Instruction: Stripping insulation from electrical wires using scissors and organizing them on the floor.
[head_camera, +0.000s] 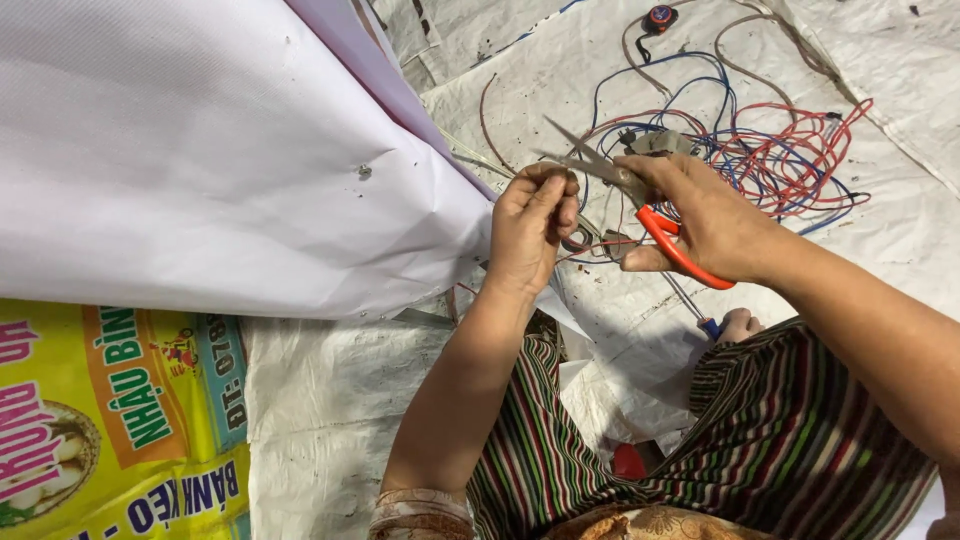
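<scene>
My right hand (705, 215) grips a pair of scissors (625, 190) with orange handles, blades apart and pointing up-left. My left hand (530, 225) is closed just left of the blades, pinching a thin wire at its fingertips close to the blades. A small ring-shaped piece (578, 240) hangs just right of my left hand. Beyond both hands lies a tangle of red and blue wires (780, 150) on white woven sheeting (620, 60).
A large white banner (200, 150) covers the upper left, with a yellow printed banner (110, 420) below it. My striped trousers (780, 450) fill the lower right. A small dark and orange round object (660, 17) lies at the top. A blue-tipped tool (700, 318) rests by my knee.
</scene>
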